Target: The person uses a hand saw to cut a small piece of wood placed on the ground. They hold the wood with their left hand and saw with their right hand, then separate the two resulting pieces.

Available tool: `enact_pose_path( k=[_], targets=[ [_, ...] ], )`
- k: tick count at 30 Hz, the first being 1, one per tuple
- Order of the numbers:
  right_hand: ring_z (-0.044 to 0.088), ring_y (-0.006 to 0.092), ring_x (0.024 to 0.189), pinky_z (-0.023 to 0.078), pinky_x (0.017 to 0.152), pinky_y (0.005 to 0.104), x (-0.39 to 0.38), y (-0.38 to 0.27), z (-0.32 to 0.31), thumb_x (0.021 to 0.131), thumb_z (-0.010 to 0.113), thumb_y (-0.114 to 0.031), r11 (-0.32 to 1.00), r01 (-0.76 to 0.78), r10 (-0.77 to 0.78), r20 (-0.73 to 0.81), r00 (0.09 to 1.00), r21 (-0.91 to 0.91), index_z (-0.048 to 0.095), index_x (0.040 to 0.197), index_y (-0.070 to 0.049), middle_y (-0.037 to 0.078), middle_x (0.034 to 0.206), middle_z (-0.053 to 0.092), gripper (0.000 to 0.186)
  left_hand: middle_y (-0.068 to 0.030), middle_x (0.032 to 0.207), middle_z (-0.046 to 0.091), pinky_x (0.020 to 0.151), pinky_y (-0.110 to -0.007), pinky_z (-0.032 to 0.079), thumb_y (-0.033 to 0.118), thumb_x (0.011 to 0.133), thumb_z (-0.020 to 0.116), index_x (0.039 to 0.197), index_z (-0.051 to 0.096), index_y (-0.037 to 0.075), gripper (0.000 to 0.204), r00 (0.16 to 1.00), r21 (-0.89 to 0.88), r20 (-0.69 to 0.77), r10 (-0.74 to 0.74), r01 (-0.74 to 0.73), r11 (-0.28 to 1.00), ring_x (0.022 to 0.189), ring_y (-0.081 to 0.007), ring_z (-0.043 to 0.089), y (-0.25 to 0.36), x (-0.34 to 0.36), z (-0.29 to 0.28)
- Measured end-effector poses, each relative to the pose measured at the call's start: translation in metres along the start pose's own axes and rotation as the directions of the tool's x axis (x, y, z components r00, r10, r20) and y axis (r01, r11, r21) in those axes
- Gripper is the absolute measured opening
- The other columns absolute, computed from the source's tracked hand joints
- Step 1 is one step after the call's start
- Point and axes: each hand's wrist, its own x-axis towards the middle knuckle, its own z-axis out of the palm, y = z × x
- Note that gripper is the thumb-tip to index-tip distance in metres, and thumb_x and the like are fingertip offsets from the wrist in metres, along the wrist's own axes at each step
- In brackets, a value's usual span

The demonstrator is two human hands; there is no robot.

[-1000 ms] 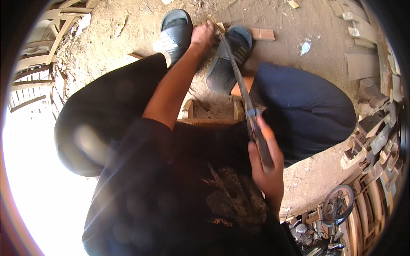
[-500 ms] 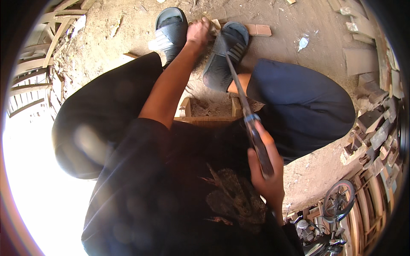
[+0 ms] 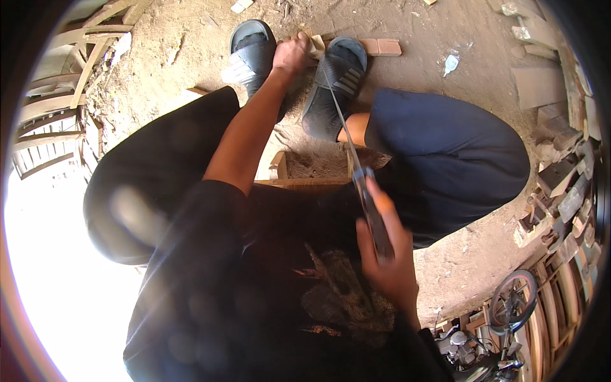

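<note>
A shallow wooden box [image 3: 299,167] sits on the dirt ground [image 3: 439,38] between the person's knees, open at the top and holding a layer of sawdust and dirt; nothing else shows inside it. The left hand [image 3: 291,55] reaches far forward between the two sandals [image 3: 251,48], its fingers curled shut over a small pale wood piece [image 3: 316,46] that it presses toward the ground; only the piece's far end shows past the knuckles, so its full shape cannot be told. The right hand [image 3: 388,267] is close to the body, fingers wrapped tight around the dark handle of a long knife [image 3: 347,143], thumb lying along the handle's upper side. The blade is thin and narrow, and its long axis runs from the right hand away from the person, tilted a little to the left, over the box's right edge and past the right sandal. Its tip points at the wood piece and meets it just beside the left hand's fingers; whether the edge is in the wood or only against it cannot be told. A second wood block [image 3: 382,47] lies on the ground just right of the right sandal. Stacked wood offcuts [image 3: 560,178] line the right side, and slatted wood frames [image 3: 51,121] stand at the left.
</note>
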Motion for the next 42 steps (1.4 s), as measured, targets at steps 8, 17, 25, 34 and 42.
enact_pose_path(
  k=[8,17,25,34,42],
  targets=[
    [0.056,0.0364,0.121,0.044,0.100,0.0346,0.023,0.002,-0.007,0.088,0.053,0.004,0.989,-0.148,0.148,0.009,0.989,0.009,0.041,0.142,-0.002,0.025,0.130,0.056,0.056,-0.0201,0.099,0.066,0.082,-0.042,0.053,0.040,0.068,0.082,0.104,0.047,0.001,0.063,0.999,-0.096,0.019,0.034,-0.032,0.995,0.096,-0.0362,0.066,0.002,-0.001,-0.011],
    [0.057,0.0377,0.119,0.045,0.096,0.0358,0.025,0.000,-0.006,0.088,0.055,0.004,0.977,-0.196,0.198,0.013,0.980,-0.083,0.040,0.144,-0.007,0.025,0.127,0.057,0.059,-0.0198,0.101,0.067,0.085,-0.042,0.053,0.045,0.066,0.082,0.104,0.048,0.002,0.066,1.000,-0.041,0.005,0.013,-0.013,0.999,0.101,-0.0342,0.064,-0.002,-0.001,0.002],
    [0.062,0.0422,0.106,0.050,0.084,0.0370,0.000,0.005,-0.009,0.087,0.057,0.002,0.999,-0.026,0.025,-0.034,0.999,-0.021,0.041,0.144,-0.011,0.026,0.122,0.059,0.060,-0.0200,0.104,0.065,0.085,-0.041,0.054,0.047,0.064,0.082,0.104,0.049,0.003,0.067,1.000,-0.046,0.023,-0.010,0.012,0.999,0.099,-0.0338,0.066,-0.001,0.002,-0.006],
    [0.065,0.0419,0.096,0.051,0.078,0.0343,-0.018,0.008,-0.014,0.086,0.057,0.002,1.000,0.012,-0.011,-0.083,0.997,0.021,0.043,0.142,-0.009,0.027,0.115,0.063,0.059,-0.0227,0.096,0.067,0.083,-0.045,0.053,0.040,0.075,0.079,0.108,0.046,0.001,0.061,0.991,-0.054,0.091,0.096,-0.091,0.994,0.096,-0.0386,0.065,-0.009,0.004,-0.009],
    [0.066,0.0380,0.100,0.052,0.081,0.0336,-0.013,0.016,-0.006,0.085,0.057,0.003,0.996,0.073,-0.066,-0.132,0.989,0.046,0.045,0.140,-0.005,0.024,0.116,0.063,0.057,-0.0230,0.097,0.068,0.083,-0.046,0.053,0.032,0.069,0.081,0.100,0.063,0.001,0.048,0.943,-0.044,0.265,0.199,-0.194,0.980,0.095,-0.0390,0.066,-0.010,0.019,-0.038]
  ],
)
